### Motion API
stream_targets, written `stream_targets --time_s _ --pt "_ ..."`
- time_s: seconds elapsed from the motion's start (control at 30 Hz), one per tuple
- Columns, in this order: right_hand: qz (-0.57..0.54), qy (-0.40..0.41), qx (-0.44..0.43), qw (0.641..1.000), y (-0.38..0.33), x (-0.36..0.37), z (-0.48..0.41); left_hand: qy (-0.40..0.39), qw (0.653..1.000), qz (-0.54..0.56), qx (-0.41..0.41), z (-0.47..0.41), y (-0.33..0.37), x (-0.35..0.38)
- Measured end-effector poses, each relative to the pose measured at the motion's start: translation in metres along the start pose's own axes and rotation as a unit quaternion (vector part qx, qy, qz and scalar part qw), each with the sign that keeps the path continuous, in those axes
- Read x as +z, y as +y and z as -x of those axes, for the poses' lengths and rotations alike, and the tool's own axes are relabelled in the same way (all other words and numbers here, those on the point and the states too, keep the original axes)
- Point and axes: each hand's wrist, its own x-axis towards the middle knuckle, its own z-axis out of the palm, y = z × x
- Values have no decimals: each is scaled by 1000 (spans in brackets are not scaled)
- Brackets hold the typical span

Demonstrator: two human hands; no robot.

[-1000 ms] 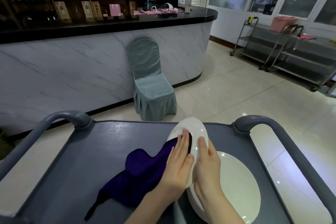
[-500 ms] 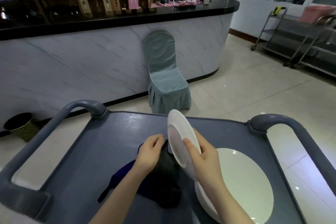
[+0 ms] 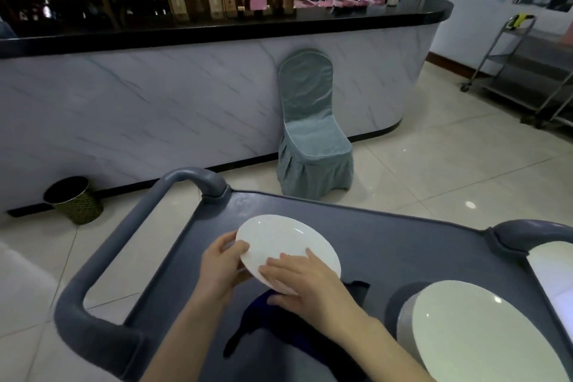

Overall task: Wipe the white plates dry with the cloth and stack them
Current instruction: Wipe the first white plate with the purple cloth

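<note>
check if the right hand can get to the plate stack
Probably yes: only bare cart top lies between the right hand and the stack, though it holds a plate.

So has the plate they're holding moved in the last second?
Yes. The held plate has gone left, away from the plate stack, toward the cart's left handle.

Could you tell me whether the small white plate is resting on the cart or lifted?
Lifted, tilted: left hand and right hand grip the plate above the cloth.
</note>
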Motion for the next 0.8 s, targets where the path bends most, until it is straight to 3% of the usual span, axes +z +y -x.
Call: stream_targets --time_s 0.07,0.17,0.33,0.53,0.8 --pt "-46 -67 116 990 6 13 -12 19 1000 11 -1 -19 -7 -22" --pt "-66 17 269 961 22 35 -25 35 999 18 -11 -47 -19 -55" --pt "-232 36 446 864 32 76 -48 31 999 17 -20 -84 -37 -90" --pt "-242 62 505 826 29 119 -69 4 995 -98 6 -119 -50 -116" --pt "-198 54 525 826 26 142 -84 -5 974 -225 16 -144 -59 -133"
